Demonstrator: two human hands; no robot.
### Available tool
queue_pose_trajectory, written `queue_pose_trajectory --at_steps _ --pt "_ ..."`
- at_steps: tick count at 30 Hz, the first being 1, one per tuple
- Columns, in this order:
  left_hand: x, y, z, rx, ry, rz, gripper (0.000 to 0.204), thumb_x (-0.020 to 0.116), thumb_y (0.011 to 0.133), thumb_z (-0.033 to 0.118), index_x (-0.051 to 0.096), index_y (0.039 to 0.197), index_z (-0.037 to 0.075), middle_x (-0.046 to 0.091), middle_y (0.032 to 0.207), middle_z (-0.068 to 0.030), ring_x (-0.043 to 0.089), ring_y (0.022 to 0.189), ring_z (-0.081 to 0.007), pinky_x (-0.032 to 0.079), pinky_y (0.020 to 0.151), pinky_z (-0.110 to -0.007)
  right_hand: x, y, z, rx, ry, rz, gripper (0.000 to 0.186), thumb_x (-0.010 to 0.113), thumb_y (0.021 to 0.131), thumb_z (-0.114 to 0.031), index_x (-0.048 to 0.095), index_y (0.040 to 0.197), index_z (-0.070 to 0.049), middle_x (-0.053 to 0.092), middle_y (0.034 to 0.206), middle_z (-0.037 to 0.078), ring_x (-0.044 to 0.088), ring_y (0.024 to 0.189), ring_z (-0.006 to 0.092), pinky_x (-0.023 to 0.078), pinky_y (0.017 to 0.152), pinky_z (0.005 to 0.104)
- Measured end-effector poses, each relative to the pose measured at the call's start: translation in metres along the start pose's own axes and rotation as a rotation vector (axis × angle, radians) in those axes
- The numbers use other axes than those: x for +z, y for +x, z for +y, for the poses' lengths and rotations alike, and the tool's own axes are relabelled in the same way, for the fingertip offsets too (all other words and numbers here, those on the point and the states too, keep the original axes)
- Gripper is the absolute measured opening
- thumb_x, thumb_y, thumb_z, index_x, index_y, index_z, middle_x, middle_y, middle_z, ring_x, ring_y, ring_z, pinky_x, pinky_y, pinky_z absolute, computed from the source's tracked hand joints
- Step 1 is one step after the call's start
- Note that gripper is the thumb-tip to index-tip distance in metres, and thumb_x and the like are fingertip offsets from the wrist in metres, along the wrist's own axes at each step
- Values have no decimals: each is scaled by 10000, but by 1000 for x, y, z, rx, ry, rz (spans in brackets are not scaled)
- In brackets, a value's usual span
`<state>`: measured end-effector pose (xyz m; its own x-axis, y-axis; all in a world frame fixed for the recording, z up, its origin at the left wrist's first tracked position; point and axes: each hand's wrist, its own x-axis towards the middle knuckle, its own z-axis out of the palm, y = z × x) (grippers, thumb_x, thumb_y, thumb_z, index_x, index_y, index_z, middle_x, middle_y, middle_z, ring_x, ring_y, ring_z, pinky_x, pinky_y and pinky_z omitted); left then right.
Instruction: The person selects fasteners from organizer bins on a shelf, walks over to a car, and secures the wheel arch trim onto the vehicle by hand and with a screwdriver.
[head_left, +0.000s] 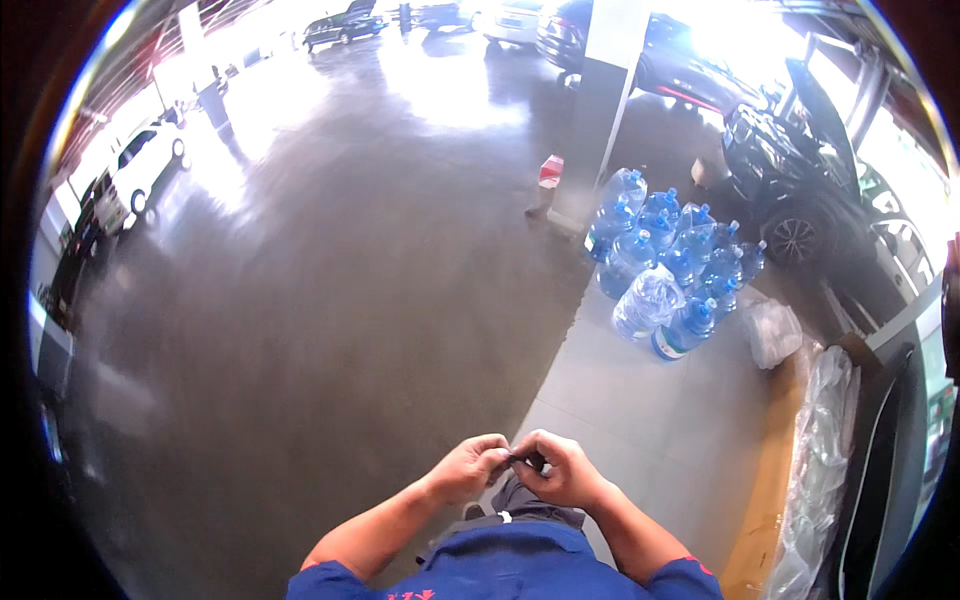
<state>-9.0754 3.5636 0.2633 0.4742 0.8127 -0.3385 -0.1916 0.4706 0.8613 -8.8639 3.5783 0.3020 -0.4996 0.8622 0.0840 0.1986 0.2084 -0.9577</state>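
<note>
In front of my waist, my left hand (470, 468) and my right hand (558, 470) meet with their fingertips pinched together. Between them shows a small dark thing (514, 458), too small to name. Both hands are closed on it, and the fingers hide most of it. Below them are my dark trousers (515, 500) and the hem of my blue shirt (510, 550).
Several large blue water bottles (690, 250) stand on pale floor tiles ahead right. Right of me lies plastic-wrapped material (815, 470) beside a cardboard strip (768, 500). A pillar (605, 90) and a car with its hood raised (790, 170) stand beyond.
</note>
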Motion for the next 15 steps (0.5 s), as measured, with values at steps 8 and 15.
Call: queue_pose_trajectory --at_steps 8,15 --pt "-151 209 107 -152 -28 58 195 475 1066 186 584 940 86 531 750 27 491 669 -84 423 628 -271 -83 269 95 28 105 -103 154 705 886 -48 623 1007 3 720 876 126 694 821 152 562 737 322" --pt "-293 329 248 -38 3 209 219 434 1086 181 602 1003 67 535 783 33 483 679 -72 412 626 -254 -141 563 92 -194 28 -487 183 674 828 -78 583 967 -3 644 832 204 652 774 402 507 688 444"
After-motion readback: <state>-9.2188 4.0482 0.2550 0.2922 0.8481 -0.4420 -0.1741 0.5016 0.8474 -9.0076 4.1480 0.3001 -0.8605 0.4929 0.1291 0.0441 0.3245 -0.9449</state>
